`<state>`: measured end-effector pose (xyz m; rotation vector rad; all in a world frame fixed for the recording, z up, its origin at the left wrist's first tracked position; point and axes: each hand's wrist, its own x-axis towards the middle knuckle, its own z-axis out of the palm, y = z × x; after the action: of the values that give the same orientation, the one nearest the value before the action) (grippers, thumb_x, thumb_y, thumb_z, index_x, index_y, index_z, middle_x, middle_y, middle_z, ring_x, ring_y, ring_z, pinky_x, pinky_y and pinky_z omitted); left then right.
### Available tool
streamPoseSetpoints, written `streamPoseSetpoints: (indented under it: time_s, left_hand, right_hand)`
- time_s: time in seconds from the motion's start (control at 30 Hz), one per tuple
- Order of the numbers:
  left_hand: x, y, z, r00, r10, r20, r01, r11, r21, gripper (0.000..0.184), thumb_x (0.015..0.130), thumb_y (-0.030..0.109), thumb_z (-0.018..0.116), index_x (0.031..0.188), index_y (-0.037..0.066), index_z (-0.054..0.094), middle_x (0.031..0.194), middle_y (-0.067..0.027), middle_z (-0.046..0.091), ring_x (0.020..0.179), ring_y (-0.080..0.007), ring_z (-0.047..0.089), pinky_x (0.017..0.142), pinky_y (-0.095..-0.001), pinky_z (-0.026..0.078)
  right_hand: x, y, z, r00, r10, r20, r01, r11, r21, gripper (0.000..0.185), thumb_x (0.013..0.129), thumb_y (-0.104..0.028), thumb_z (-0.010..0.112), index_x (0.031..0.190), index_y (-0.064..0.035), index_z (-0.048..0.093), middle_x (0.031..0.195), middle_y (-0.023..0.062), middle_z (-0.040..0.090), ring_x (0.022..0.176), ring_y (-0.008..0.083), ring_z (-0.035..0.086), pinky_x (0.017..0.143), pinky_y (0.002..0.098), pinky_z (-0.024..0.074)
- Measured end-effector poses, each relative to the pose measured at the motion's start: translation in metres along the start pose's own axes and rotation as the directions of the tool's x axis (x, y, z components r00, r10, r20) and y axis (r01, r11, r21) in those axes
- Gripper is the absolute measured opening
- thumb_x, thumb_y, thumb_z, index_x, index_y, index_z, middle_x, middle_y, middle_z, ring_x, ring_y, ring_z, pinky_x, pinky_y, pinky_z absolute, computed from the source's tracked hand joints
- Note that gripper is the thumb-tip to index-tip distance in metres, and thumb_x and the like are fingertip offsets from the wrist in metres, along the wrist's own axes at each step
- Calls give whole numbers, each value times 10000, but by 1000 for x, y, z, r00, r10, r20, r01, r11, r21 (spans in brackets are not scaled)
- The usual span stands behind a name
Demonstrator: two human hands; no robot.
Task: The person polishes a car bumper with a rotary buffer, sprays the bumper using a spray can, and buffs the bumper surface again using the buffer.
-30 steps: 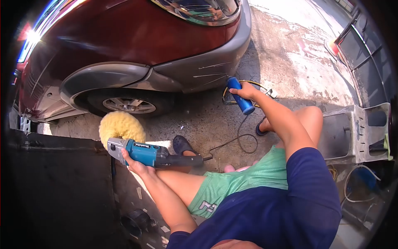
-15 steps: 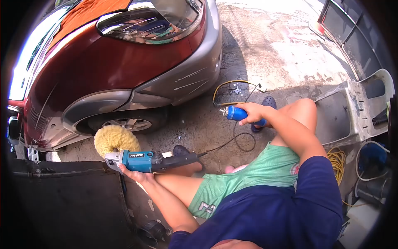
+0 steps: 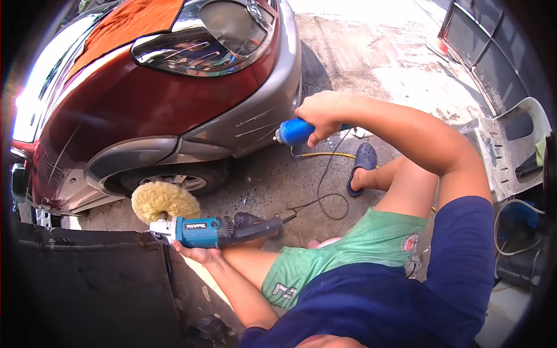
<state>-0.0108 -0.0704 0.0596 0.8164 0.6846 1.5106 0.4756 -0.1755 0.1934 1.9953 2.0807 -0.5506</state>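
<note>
My left hand [image 3: 200, 253] is closed around the underside of a teal and black Makita polisher [image 3: 200, 230], near its metal head. The polisher's fluffy yellow wool pad [image 3: 165, 201] faces the car's front wheel [image 3: 184, 177]. Raised in front of the bumper [image 3: 264, 119], my right hand [image 3: 324, 116] is wrapped round a blue bottle [image 3: 295, 132], tilted so its pale nozzle points left toward the bumper. Light scratch-like streaks mark the bumper beside the nozzle. My palm hides part of the bottle.
The maroon car [image 3: 174, 98] fills the upper left, with an orange cloth [image 3: 125, 32] on its hood. A power cord [image 3: 318, 196] loops over the concrete. At right stands a white plastic chair [image 3: 496, 151]; a dark panel [image 3: 87, 278] lies at lower left.
My right hand has lifted the blue bottle up and left toward the bumper. My left hand and the polisher have barely shifted.
</note>
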Motion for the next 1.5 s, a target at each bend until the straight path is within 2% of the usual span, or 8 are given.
streamPoseSetpoints:
  time_s: [0.33, 0.73, 0.9, 1.0, 1.1, 1.2, 1.37, 1.5]
  left_hand:
    - [11, -10, 19, 995, -36, -90, 34, 999, -21, 856, 919, 729, 689, 1493, 115, 528, 1368, -88, 622, 1196, -259, 653, 985, -473, 602]
    - [23, -4, 13, 994, -53, -92, 48, 997, -65, 814, 939, 681, 702, 1489, 103, 539, 1350, -84, 646, 1179, -245, 669, 975, -448, 613]
    - [19, -3, 18, 993, -44, -113, 37, 998, -59, 816, 942, 684, 704, 1489, 102, 539, 1349, -85, 646, 1170, -248, 673, 960, -460, 617]
    - [20, -5, 6, 991, -62, -118, 54, 996, -69, 837, 940, 701, 691, 1499, 98, 534, 1376, -91, 631, 1193, -267, 660, 972, -495, 612]
    - [15, -2, -2, 991, -54, -119, 41, 993, -115, 853, 933, 713, 688, 1493, 88, 538, 1369, -103, 632, 1198, -282, 653, 962, -520, 612]
    - [8, -3, -22, 999, -28, -42, 19, 977, -211, 946, 903, 796, 662, 1478, 54, 545, 1267, -163, 667, 1112, -322, 677, 934, -515, 605]
    - [-8, 8, -29, 996, 94, 2, -90, 957, -277, 1143, 834, 911, 632, 1498, -10, 498, 1266, -196, 656, 1147, -380, 639, 1052, -525, 528]
    - [-12, 10, -42, 987, 152, -45, -158, 957, -244, 1144, 826, 891, 670, 1514, -3, 482, 1296, -215, 631, 1133, -351, 634, 1051, -521, 525]
  right_hand:
    - [42, 59, -91, 941, 176, -288, -296, 841, -453, 549, 701, -287, 959, 1163, -84, 745, 1085, 114, 787, 1027, 314, 773, 892, 463, 615]
    - [71, 96, -93, 915, 154, -372, -333, 809, -485, 435, 653, -245, 973, 1038, -110, 820, 1021, 96, 809, 968, 297, 789, 903, 447, 599]
    - [74, 116, -102, 871, 383, -306, -483, 781, -395, 474, 744, -302, 918, 1137, -97, 749, 1086, 113, 796, 1062, 309, 762, 910, 480, 581]
    - [62, 143, -60, 812, 431, -394, -518, 842, -148, 596, 792, -404, 902, 1264, -98, 705, 1129, 154, 783, 1077, 355, 750, 930, 482, 578]
    - [43, 153, 22, 747, 528, -405, -366, 834, 413, 762, 784, -478, 905, 1355, -39, 658, 1193, 229, 756, 1117, 374, 741, 977, 462, 574]
    - [45, 105, 125, 792, 541, -284, -26, 494, 869, 848, 768, -267, 909, 1469, -5, 511, 1226, 184, 697, 1096, 272, 709, 982, 406, 567]
    - [128, -20, 250, 920, 357, -160, 71, 250, 966, 829, 721, -128, 900, 1447, 8, 524, 1197, 106, 694, 1096, 218, 676, 1009, 369, 539]
    - [218, -128, 270, 978, 111, -178, 104, 478, 872, 800, 700, -211, 961, 1393, -80, 585, 1244, 206, 723, 1189, 343, 713, 1025, 426, 549]
